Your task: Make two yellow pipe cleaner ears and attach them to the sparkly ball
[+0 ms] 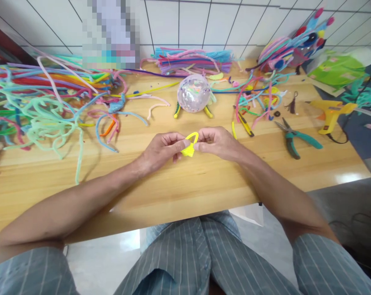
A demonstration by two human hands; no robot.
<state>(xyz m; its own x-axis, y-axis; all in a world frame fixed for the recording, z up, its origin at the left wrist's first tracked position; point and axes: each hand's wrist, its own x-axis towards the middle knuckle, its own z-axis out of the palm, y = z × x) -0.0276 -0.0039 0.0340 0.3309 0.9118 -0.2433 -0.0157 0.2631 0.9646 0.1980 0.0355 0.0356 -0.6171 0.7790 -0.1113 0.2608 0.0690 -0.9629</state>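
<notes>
We hold a small, bright yellow looped piece (189, 152) just above the near part of the table, in front of our body. Our left hand (165, 148) pinches its left side between thumb and fingers; our right hand (218, 141) pinches its right edge, the other fingers curled. A narrow arch rises from its compact, angular lower part.

Just beyond sits a clear, rounded vessel (194, 93), speckled and shiny; we see coloured bits through it but cannot tell whether they lie inside or behind. Two yellow-and-dark handles (208, 112) poke out below it.

Our table (173, 192) is smooth, pale, glossy wood, set against a white tiled wall (194, 24) with dark joints. To our left sprawls a fuzzy heap of coloured stems (59, 82), pale green ones curling loosely; a straight bundle (194, 65) lies along the wall. On our right are a slim yellow knife (246, 123), teal-handled pliers (291, 134), a yellow glue gun (333, 110) and a crinkled green packet (335, 71), its contents hidden.
</notes>
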